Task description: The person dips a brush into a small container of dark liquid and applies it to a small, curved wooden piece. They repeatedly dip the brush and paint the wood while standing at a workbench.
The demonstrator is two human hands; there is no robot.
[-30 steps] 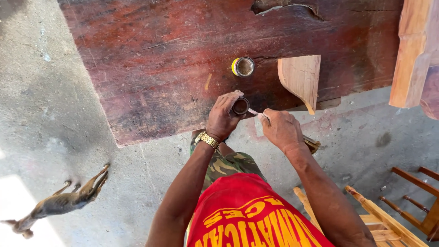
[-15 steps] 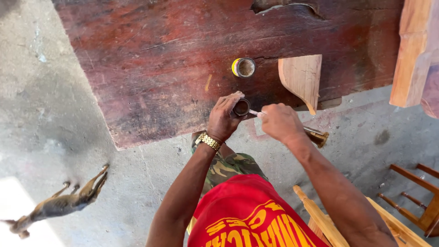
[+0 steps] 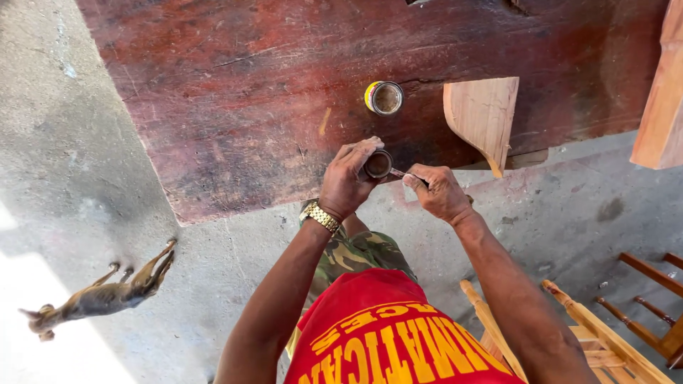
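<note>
bright daylight | overexposed glare lower left | soft shade elsewhere | sharp focus | wide-angle stretch

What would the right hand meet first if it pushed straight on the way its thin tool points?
The right hand points its thin tool leftward at the small dark tin held in the left hand. The tool's tip is already at the tin's rim, so the tin comes first, though depth is unclear.
</note>
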